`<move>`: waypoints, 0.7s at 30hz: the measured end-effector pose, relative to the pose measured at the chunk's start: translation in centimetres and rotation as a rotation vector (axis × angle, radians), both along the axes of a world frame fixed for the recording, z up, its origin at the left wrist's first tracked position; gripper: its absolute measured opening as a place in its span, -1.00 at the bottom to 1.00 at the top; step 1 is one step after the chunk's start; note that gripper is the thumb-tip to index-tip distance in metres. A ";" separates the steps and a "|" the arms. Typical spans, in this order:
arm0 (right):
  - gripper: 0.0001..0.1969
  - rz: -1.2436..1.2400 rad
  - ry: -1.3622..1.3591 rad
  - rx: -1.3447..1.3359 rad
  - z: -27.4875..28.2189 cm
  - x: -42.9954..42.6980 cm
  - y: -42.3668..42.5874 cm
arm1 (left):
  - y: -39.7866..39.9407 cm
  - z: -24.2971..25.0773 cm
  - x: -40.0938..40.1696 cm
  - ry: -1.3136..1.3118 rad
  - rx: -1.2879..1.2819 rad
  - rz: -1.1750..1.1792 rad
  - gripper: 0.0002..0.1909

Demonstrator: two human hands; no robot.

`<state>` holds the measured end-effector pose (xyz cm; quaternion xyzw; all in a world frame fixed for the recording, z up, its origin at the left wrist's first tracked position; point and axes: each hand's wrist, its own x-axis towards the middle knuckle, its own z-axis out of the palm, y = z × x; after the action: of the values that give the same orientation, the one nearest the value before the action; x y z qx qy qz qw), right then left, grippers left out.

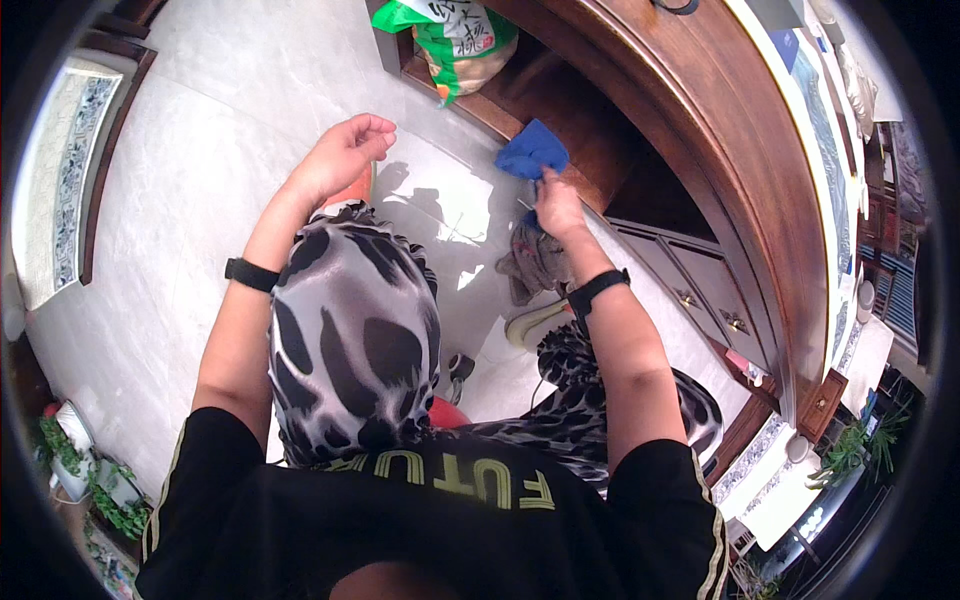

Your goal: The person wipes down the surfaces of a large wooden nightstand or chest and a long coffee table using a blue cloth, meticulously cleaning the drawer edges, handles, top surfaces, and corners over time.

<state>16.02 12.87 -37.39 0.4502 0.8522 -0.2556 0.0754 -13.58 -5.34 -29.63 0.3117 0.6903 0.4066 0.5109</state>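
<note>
My right hand (559, 202) grips a folded blue cloth (534, 148) at the lower wooden edge of an open cabinet compartment (637, 161). Just below that hand, a crumpled grey-brown cloth (534, 262) lies on the floor. My left hand (352, 146) hangs in the air above my knee, its fingers loosely bent and nothing visible in them. Beneath it, an orange-red thing (356, 187) shows in part; what it is cannot be made out.
A green and white plastic bag (469, 49) bearing writing stands at the compartment's left end. Cabinet doors (697, 292) with metal knobs are to the right, under a curved wooden top (750, 150). My pale shoe (529, 324) rests on the light tiled floor (202, 150). Something red (448, 412) shows beneath me.
</note>
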 end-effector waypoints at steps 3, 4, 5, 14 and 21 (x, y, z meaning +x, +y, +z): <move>-0.61 -0.185 0.238 0.330 -0.1 2.2 2.9 | -1.8 0.5 0.6 0.043 0.041 0.015 -0.65; -0.63 -0.288 0.232 0.353 0.2 2.6 3.5 | -2.8 0.2 0.5 0.058 0.055 0.015 -0.65; -0.65 -0.392 0.226 0.374 0.5 3.0 4.1 | -4.0 0.2 0.3 0.067 0.056 0.020 -0.65; -0.61 0.320 -0.365 -0.334 2.1 6.9 -0.2 | -9.1 2.5 0.5 -0.076 0.049 0.295 -0.67; -0.62 0.576 0.185 0.246 20.7 6.4 -1.5 | -5.6 10.4 2.4 0.131 0.279 0.213 -0.68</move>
<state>22.42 11.32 -16.73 0.1710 0.9723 -0.1588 0.0118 -11.21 -10.93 -19.18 0.3307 0.6881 0.5288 0.3708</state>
